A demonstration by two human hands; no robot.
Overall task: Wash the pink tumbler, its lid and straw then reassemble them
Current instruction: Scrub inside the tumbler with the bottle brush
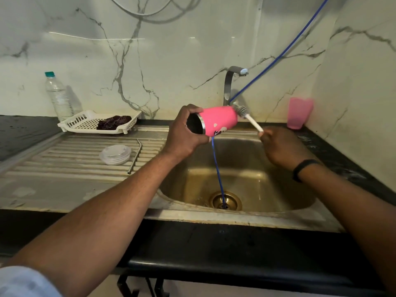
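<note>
My left hand (184, 133) grips the pink tumbler (218, 120) on its side above the sink (278, 181), its open steel rim turned toward me and to the left. My right hand (280, 146) holds the white handle of a bottle brush (246, 115), whose grey bristles touch the tumbler's base end. The clear lid (115, 154) lies on the ribbed draining board. Beside the lid lies the bent metal straw (135, 155).
A blue hose (217, 166) runs from the upper right past the tap (230, 82) down into the drain. A white rack (85, 123) with a dark cloth and a plastic bottle (57, 97) stand at the back left. A pink cup (299, 113) stands at the back right.
</note>
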